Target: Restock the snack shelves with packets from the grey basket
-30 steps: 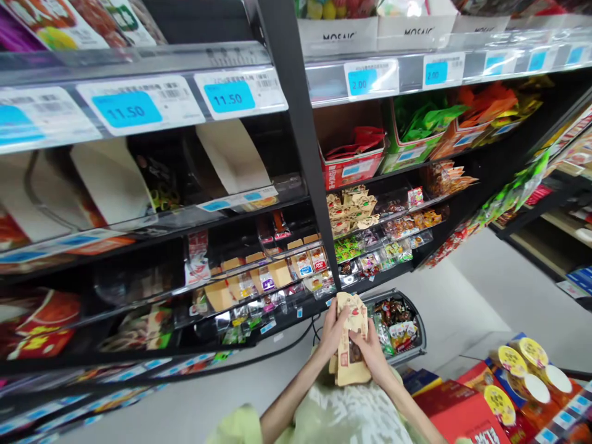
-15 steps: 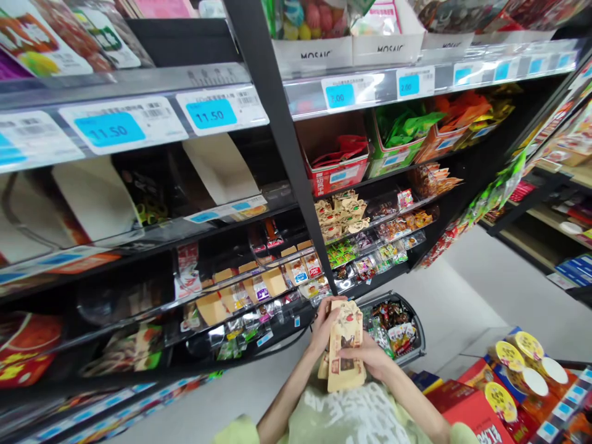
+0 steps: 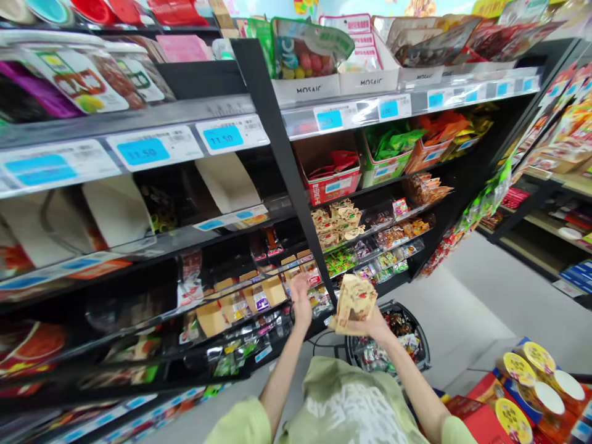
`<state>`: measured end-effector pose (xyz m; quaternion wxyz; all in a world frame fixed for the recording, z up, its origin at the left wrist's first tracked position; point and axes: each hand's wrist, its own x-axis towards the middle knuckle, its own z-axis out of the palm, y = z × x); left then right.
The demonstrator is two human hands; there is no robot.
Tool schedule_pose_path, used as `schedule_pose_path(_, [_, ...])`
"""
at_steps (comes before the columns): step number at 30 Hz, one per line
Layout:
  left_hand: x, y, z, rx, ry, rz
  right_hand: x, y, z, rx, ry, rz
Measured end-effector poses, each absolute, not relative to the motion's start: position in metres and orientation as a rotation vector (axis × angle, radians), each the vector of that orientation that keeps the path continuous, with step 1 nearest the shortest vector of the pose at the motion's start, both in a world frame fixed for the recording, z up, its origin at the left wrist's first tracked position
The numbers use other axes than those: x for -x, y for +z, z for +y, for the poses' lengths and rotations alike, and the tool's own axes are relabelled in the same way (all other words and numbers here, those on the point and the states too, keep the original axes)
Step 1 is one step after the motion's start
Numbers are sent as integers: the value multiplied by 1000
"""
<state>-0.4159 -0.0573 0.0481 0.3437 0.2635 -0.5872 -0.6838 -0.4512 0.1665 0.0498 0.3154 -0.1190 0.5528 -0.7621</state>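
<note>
My right hand [image 3: 377, 324] is closed round a bundle of tan snack packets [image 3: 355, 299] with red print, held up in front of the lower shelves. My left hand [image 3: 300, 298] has come off the bundle and is raised toward the shelf of small boxed snacks [image 3: 259, 295], its fingers loosely spread and holding nothing. Matching tan packets [image 3: 337, 221] lie stacked on a shelf further up and to the right of the black upright [image 3: 287, 166].
A black shopping basket [image 3: 419, 345] full of wrapped snacks stands on the floor below my right hand. Red boxes and cup noodles [image 3: 522, 382] fill the bottom right. Shelves with blue price tags [image 3: 143, 151] run along the left. The grey aisle floor [image 3: 485, 308] opens to the right.
My left hand has let go of the packets and moved up and left toward the shelf. My right hand has lifted the bundle higher. The view has tilted upward.
</note>
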Motion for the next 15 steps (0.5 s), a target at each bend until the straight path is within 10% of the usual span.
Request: schedule_pose_path(15, [539, 96, -147, -292, -2293, -1936, 623, 87, 60, 939, -2221, 1905])
